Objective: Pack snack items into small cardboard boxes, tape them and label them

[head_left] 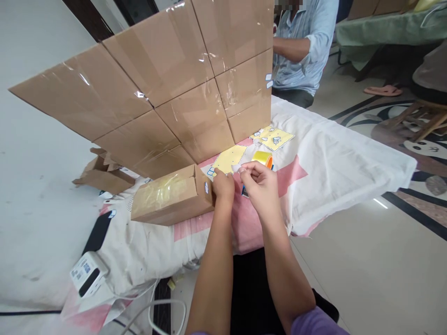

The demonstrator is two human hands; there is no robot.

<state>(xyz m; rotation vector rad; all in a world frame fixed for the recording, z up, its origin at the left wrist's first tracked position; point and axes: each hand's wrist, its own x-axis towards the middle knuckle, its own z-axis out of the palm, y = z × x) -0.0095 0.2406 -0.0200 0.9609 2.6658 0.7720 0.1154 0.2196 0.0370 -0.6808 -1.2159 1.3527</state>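
Observation:
My left hand [224, 184] is curled at the near edge of a yellow sheet [230, 158], beside a taped cardboard box [164, 195]. Its thumb and a fingertip show; the other fingers are mostly hidden. Blue-outlined white labels [211, 171] lie at the sheet's left corner. My right hand [259, 181] pinches a small white piece of paper [236, 167] between thumb and forefinger, just above that sheet. Right behind this hand lies a roll of yellow tape [261, 158] with an orange core. A dark blue-edged object [245, 191] is partly covered by the right hand.
A tall wall of taped cardboard [188, 88] stands along the table's far side. Another yellow sheet [277, 138] carries loose white bits. A torn open carton [108, 172], a black flat object [97, 232] and a white device [89, 273] with cables are left. A person [300, 51] sits beyond.

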